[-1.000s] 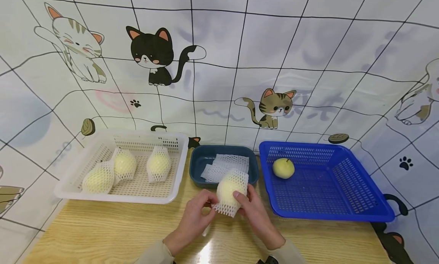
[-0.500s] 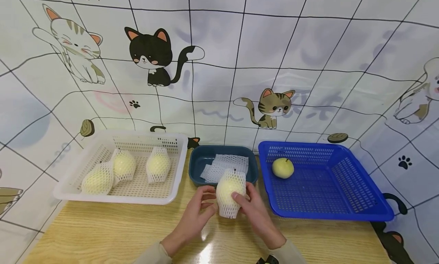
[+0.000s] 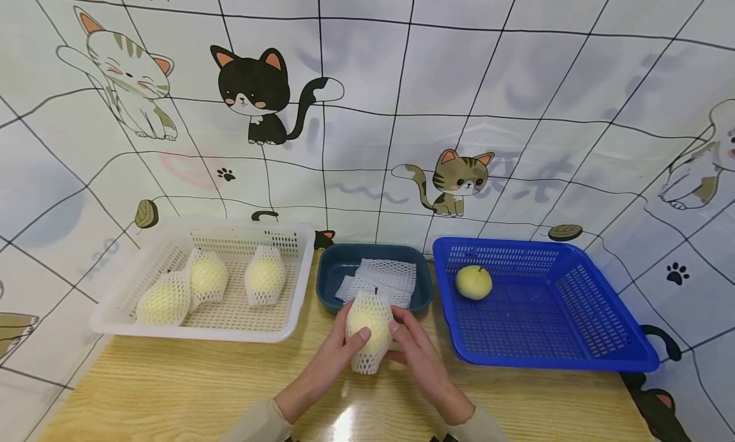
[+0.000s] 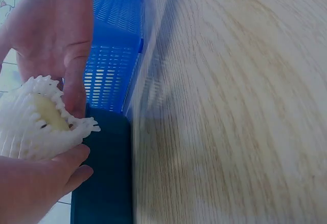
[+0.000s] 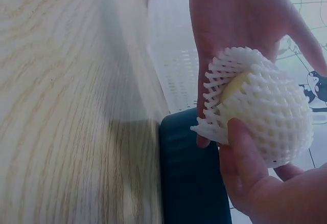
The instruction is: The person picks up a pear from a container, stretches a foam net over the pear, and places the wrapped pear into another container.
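Observation:
Near the table's front, both hands hold a pale yellow pear (image 3: pixel 370 330) in a white foam net sleeve, its stem upward. My left hand (image 3: pixel 327 356) cups its left side, thumb on the front. My right hand (image 3: pixel 418 359) grips the right side, with the thumb against the net. The net's open lower end (image 5: pixel 225 81) bares some of the pear's skin in the right wrist view. Just behind, a dark teal tray (image 3: pixel 328 289) holds flat foam nets (image 3: pixel 387 276). A bare pear (image 3: pixel 473 282) sits in the blue basket (image 3: pixel 540 359) to the right.
At the left stands a white basket (image 3: pixel 195 331) with three netted pears, one (image 3: pixel 265 276) apart from the other two. Wood tabletop (image 3: pixel 201 391) lies in front of the containers. A cat-printed covering (image 3: pixel 367 110) rises behind them.
The left hand first pinched the net's lower edge, then let go, and now holds the pear's side. The pear has moved slightly left and turned more upright, its stem now showing.

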Available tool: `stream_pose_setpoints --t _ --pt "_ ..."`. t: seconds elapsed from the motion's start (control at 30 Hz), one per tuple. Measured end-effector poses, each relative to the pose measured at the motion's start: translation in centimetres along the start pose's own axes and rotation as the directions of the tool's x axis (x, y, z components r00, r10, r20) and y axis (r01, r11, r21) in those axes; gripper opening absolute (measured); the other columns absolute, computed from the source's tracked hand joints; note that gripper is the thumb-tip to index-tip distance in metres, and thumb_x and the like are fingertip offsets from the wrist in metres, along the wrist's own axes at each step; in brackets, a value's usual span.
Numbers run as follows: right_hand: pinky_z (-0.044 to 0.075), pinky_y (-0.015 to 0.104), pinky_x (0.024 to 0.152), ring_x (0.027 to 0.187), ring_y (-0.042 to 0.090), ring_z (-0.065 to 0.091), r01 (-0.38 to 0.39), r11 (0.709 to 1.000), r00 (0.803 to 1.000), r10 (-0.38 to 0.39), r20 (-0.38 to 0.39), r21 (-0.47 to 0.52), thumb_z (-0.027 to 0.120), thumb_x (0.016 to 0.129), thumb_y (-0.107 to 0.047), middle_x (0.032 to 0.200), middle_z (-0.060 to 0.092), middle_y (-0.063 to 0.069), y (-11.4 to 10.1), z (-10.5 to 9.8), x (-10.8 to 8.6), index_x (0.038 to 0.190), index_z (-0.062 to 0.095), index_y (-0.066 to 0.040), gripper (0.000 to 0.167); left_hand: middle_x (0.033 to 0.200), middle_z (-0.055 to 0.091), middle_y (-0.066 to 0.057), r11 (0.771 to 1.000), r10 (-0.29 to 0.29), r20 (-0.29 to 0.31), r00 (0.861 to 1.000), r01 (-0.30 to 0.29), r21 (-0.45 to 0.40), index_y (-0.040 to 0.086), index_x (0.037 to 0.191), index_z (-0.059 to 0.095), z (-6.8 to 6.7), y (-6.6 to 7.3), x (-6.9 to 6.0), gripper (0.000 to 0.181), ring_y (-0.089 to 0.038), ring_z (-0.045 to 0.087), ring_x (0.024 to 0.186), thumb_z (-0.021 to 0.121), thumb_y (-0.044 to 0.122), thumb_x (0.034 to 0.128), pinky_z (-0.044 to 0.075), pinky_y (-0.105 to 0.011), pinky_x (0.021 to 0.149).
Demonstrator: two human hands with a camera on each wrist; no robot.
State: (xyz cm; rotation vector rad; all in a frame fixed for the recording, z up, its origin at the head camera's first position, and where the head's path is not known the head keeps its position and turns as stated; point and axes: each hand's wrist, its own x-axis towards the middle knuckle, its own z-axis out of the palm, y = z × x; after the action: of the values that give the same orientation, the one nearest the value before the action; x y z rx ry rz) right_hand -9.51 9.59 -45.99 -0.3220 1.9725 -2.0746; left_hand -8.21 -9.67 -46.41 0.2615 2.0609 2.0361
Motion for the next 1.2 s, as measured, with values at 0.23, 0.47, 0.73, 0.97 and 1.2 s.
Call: stream_pose_setpoints --t 0.23,0.47,0.73,0.97,1.2 --pt "0.057 0.041 0.09 0.12 0.034 0.059 -0.003 1.0 1.0 0.004 0.027 -0.016 0.035 0.112 -0.028 0.149 0.044 0.025 -0.4 0.1 -0.3 0.151 0.042 0.001 0.049 0.137 0.057 -0.018 0.997 0.037 -0.157 0.987 -0.025 0.075 0.009 0.158 0.03 0.3 -0.6 0.3 0.084 -0.025 0.062 0.11 0.078 0.03 0.0916 0.053 -0.038 0.09" --pt "0.057 0.054 0.091 0.125 0.043 0.057 0.039 0.999 0.999 -0.039 0.022 -0.033 0.034 0.112 -0.027 0.15 0.044 0.027 -0.7 -0.2 -0.1 0.15 0.044 0.004 0.049 0.13 0.06 -0.017 0.989 0.085 -0.249 0.965 -0.051 0.138 0.01 0.148 0.043 0.1 0.0 0.3 0.078 -0.025 0.063 0.103 0.084 0.024 0.084 0.054 -0.037 0.083" --pt "0.057 0.047 0.095 0.13 0.047 0.051 0.077 0.996 0.997 -0.078 -0.021 -0.047 0.034 0.112 -0.026 0.146 0.045 0.03 -0.9 -1.0 0.0 0.146 0.047 0.006 0.048 0.129 0.06 -0.02 0.936 0.269 -0.33 0.905 -0.165 0.311 0.011 0.147 0.046 -2.4 2.9 -0.8 0.079 -0.033 0.064 0.103 0.085 0.023 0.0791 0.058 -0.04 0.075" --pt "0.056 0.043 0.095 0.125 0.032 0.057 0.128 0.988 0.992 -0.129 -0.005 -0.082 0.033 0.112 -0.024 0.146 0.046 0.032 -0.9 -1.7 0.1 0.143 0.048 0.009 0.048 0.125 0.065 -0.021 0.857 0.312 -0.404 0.86 -0.071 0.511 0.009 0.147 0.046 -6.3 5.6 -1.4 0.084 -0.037 0.068 0.099 0.088 0.029 0.0768 0.06 -0.044 0.071" --pt "0.055 0.036 0.093 0.122 0.023 0.059 0.166 0.982 0.986 -0.165 0.015 -0.091 0.032 0.112 -0.022 0.145 0.046 0.034 -0.7 -2.1 0.1 0.143 0.048 0.009 0.046 0.117 0.067 -0.022 0.718 0.291 -0.437 0.851 0.107 0.687 0.006 0.148 0.044 -11.4 7.3 -1.9 0.086 -0.035 0.067 0.089 0.085 0.041 0.081 0.053 -0.042 0.065"
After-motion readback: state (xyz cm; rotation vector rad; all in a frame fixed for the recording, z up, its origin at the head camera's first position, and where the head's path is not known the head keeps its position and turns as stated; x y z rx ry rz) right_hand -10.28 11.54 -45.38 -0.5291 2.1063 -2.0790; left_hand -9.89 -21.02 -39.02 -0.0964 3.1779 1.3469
